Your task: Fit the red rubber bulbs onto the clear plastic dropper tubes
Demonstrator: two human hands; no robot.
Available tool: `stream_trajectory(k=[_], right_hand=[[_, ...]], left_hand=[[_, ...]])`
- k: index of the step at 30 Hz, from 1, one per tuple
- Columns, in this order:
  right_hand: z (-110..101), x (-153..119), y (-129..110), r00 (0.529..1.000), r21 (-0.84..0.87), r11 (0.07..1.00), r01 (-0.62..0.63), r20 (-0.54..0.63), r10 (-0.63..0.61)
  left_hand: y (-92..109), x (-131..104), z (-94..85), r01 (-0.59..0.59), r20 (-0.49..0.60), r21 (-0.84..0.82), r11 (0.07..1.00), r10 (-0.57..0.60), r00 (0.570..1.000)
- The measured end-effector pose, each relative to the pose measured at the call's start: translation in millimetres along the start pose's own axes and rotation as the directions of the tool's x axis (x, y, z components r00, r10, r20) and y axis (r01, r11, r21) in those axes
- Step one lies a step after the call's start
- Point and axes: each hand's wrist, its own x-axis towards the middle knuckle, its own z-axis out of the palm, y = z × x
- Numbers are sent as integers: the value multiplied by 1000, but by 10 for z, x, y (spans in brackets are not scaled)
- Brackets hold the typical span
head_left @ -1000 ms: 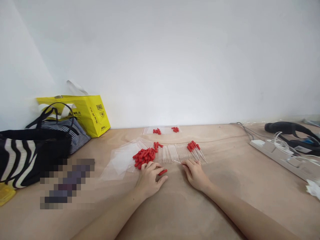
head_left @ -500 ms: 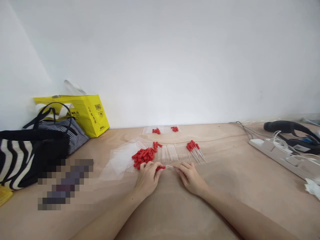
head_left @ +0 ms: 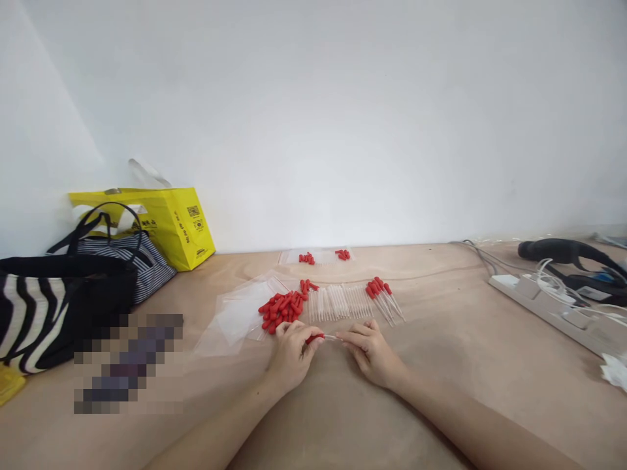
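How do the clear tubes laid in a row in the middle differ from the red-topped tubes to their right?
The row of clear tubes has no red tops, while each of the red-topped tubes carries one. The row holds more pieces than the red-topped group. The row's tubes lie roughly side by side; the red-topped ones slant, red ends farther from the person. Both have slim, clear stems and lie on the table.

The wall (head_left: 343, 130) is brightly lit, soft shadows are cast on the table (head_left: 490, 346), and one patch (head_left: 132, 365) is pixelated
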Motion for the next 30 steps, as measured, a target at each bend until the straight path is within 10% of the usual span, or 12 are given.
stream_trajectory(k=[30], right_hand=[[35,92,-11,997,-13,998,65,47,-64]], left_hand=[[25,-18,22,-180,21,2,984,180,983]])
